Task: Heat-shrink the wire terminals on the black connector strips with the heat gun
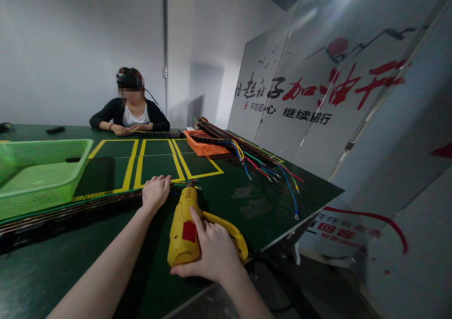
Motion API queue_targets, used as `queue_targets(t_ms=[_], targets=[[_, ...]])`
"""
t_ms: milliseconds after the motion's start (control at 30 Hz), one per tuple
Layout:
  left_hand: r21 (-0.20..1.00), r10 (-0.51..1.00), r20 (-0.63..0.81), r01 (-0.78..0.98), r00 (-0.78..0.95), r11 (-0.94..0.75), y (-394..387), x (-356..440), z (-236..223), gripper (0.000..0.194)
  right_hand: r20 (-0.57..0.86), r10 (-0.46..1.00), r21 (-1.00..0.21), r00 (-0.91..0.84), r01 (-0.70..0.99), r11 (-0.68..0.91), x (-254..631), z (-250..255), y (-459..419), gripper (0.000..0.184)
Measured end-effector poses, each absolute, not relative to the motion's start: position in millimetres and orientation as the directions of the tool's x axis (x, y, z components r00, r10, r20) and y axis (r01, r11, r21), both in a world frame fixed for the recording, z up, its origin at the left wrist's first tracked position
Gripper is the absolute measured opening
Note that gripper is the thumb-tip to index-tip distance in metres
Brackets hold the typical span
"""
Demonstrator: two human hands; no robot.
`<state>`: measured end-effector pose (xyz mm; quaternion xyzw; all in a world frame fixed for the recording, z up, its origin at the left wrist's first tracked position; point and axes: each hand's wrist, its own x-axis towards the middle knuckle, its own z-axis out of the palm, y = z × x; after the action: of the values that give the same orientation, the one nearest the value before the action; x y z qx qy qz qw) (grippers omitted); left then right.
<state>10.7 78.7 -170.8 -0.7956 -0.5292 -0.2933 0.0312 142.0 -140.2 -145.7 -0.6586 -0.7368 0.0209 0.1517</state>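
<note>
The heat gun (pixel 176 243) is yellow with a red patch (pixel 189 231). Yellow lines (pixel 130 166) pattern the dark green tabletop (pixel 151 272). One plastic basket (pixel 45 199) is light green, another basket (pixel 205 149) orange. The loose wires (pixel 240 153) mix red, blue, yellow and green; the panel's lettering (pixel 297 92) is red and black.

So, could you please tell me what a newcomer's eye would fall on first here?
Most likely the yellow heat gun in the right hand, low in the centre, its nozzle close to thin wires by the left hand. Next, perhaps, the light green basket at the left edge, then the large red and black lettering on the panels at upper right.
</note>
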Motion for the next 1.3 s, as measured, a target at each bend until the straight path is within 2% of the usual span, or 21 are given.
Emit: queue_targets(t_ms=[333,533,933,1100,1300], targets=[[0.212,0.817,0.499,0.873,0.289,-0.438,81.6,7.9,-173.3,0.057,0.302,0.938,-0.225,-0.172,0.943,0.246,117.1,-155.6,-123.2,0.130],[0.192,0.811,0.491,0.868,0.318,-0.457,81.5,5.3,-173.0,0.054,0.305,0.936,-0.251,-0.175,0.933,0.256,117.0,-156.7,-123.6,0.133],[0.217,0.815,0.481,0.858,0.322,-0.466,79.1,6.1,-169.6,0.048,0.232,0.963,-0.267,-0.134,0.943,0.196,147.3,-145.4,-144.2,0.123],[0.264,0.829,0.461,0.843,0.317,-0.469,78.6,5.8,-168.7,0.050,0.209,0.974,-0.258,-0.090,0.955,0.144,160.7,-143.7,-152.2,0.127],[0.258,0.829,0.462,0.847,0.314,-0.464,79.4,6.5,-169.3,0.052,0.211,0.974,-0.243,-0.087,0.960,0.138,160.9,-143.9,-152.0,0.128]])
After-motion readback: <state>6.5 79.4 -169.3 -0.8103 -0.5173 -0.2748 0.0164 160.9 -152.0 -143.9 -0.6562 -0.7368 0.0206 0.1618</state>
